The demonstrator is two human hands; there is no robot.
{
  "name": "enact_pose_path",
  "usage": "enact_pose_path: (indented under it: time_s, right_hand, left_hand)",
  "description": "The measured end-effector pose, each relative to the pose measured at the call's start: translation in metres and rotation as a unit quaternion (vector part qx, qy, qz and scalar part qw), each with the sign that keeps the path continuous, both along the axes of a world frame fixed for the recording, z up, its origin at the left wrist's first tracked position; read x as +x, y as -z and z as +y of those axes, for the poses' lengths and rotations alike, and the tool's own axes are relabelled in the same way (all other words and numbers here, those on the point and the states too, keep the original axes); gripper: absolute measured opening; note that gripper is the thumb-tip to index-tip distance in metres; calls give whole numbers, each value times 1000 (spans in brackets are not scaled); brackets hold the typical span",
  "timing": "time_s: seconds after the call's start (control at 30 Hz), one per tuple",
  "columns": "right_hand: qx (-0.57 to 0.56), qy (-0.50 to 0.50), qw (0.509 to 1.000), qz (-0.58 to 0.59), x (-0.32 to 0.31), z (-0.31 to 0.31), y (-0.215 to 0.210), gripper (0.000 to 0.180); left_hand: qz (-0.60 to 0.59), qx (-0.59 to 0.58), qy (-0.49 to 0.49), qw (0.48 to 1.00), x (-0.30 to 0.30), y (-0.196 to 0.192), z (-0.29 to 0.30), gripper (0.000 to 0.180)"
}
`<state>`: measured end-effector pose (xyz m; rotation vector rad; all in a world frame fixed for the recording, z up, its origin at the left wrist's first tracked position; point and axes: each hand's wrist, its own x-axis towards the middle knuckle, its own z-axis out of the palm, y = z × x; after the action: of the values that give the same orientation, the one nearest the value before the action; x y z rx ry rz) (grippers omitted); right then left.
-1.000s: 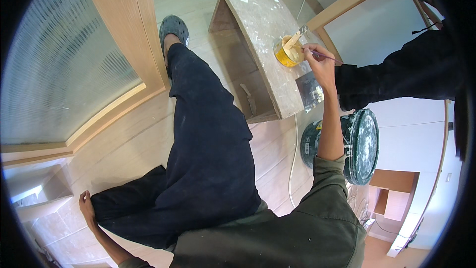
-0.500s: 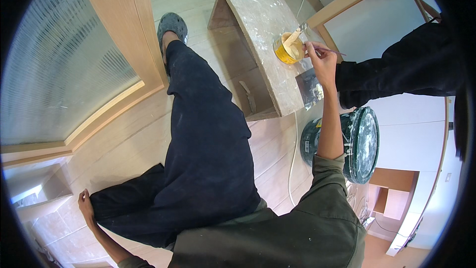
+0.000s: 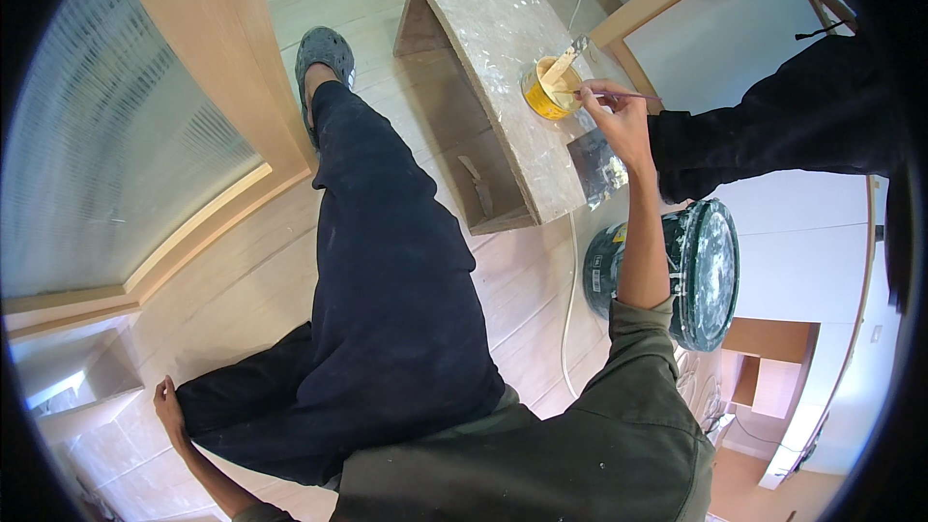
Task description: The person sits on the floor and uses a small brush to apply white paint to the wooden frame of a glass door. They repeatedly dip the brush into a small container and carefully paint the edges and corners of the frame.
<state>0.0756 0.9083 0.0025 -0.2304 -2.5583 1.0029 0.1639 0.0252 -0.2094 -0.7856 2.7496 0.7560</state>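
My right hand [image 3: 619, 123] is closed on a thin paintbrush [image 3: 638, 96] with a purple handle. The brush's front end reaches over the rim of a yellow tub [image 3: 549, 104] holding cream-coloured paste; whether its tip touches the paste is too small to tell. A flat, paste-coated stick or spatula [image 3: 561, 65] leans in the tub. Under the tub is a stained, board-like box [image 3: 522, 135] with an open side. My left hand [image 3: 169, 408] rests beside my bent knee at the lower left, holding nothing visible, its fingers loosely extended.
A dark green, paste-smeared bucket [image 3: 710, 275] stands right of my forearm. A smeared dark sheet [image 3: 597, 169] lies on the box's near end. A pale cable [image 3: 568, 329] crosses the floor. A wood-framed glass panel [image 3: 116, 135] is at left; another person's dark-trousered leg [image 3: 773, 130] extends from the right.
The brush lies flatter and its front end now reaches further over the tub. My right hand has dropped slightly. The whole view has shifted a little; my left hand stays by the knee.
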Motion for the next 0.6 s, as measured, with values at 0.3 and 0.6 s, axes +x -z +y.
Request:
enact_pose_path:
  time_s: [0.3, 0.6]
  right_hand:
    - [10, 0, 1000, -16, 0, 0, 0, 19]
    - [-3, -3, 1000, -13, -2, -2, 1, 17]
  left_hand:
    - [9, -9, 3, 1000, -1, -6, 8, 56]
    - [24, -5, -4, 1000, 0, -4, 4, 56]
